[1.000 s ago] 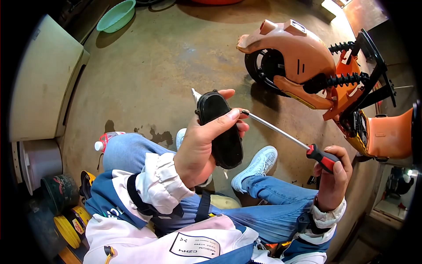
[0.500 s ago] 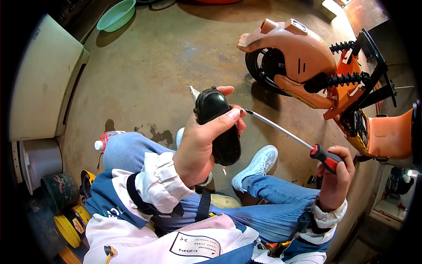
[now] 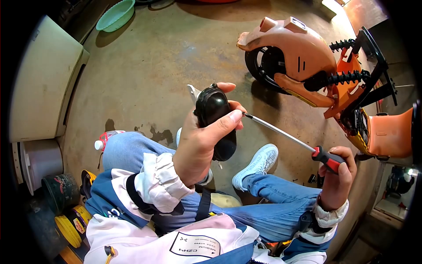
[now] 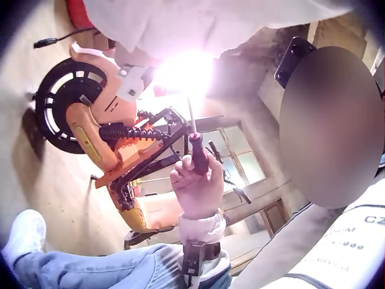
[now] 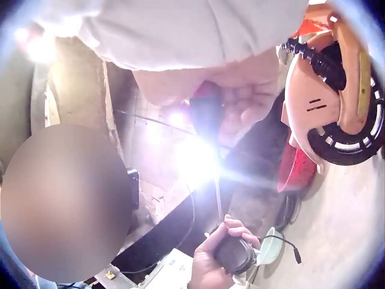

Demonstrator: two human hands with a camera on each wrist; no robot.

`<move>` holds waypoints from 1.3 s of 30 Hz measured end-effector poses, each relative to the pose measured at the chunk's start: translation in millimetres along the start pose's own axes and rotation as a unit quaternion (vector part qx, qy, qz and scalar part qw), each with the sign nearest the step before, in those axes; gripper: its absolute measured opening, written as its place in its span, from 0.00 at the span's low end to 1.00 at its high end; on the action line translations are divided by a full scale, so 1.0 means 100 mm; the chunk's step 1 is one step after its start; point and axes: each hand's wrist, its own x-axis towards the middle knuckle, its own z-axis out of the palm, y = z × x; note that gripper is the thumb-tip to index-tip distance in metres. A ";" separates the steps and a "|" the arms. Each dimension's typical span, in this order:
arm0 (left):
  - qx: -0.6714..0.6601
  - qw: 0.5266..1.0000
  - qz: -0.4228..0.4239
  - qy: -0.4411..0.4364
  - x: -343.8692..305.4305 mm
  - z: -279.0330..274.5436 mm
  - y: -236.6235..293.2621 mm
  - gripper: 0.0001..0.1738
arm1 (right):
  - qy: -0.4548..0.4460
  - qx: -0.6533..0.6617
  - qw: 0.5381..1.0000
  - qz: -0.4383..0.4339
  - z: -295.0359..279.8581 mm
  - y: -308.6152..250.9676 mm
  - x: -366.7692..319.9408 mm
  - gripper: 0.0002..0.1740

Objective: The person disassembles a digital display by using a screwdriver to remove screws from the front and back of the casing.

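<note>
My left hand [image 3: 193, 152] grips a glossy black oval housing [image 3: 214, 105], its thumb and fingers wrapped round the edge. A white piece [image 3: 192, 92] sticks out behind the housing's upper left. My right hand [image 3: 335, 187] holds a screwdriver [image 3: 327, 159] by its red and black handle. Its long metal shaft slants up and left, and the tip is right at the left thumb and fingertip, beside the housing. In the left wrist view the right hand [image 4: 198, 191] shows upright with the screwdriver handle [image 4: 197, 153]. The right wrist view shows the housing [image 5: 234, 253] in the left hand.
An orange scooter [image 3: 307, 53], partly stripped, with its wheel and shock absorbers in sight, stands at the right. A green basin [image 3: 116, 16] sits on the floor at the back left. A pale cabinet [image 3: 44, 79] and a dark tub [image 3: 60, 192] line the left side.
The housing has tilted in my left hand and looks shorter. The screwdriver tip drew slightly off the left fingertips, then came back against them. Both hands keep their grip.
</note>
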 end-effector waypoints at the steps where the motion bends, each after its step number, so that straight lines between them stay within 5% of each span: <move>1: 0.001 1.000 0.002 -0.001 0.00 0.00 0.00 0.31 | 0.002 0.006 1.000 -0.002 -0.01 0.00 0.00 0.28; 18: 0.123 0.990 0.065 -0.012 -0.01 -0.01 0.00 0.31 | -0.018 -0.029 0.999 -0.021 -0.02 0.01 0.02 0.26; 24: -0.064 0.997 -0.038 0.020 0.01 -0.03 0.01 0.31 | 0.011 -0.012 0.999 -0.033 0.03 0.01 0.02 0.27; 39: -0.082 0.994 -0.067 0.013 0.01 -0.01 0.04 0.32 | 0.008 -0.011 1.000 -0.028 0.04 0.02 0.02 0.28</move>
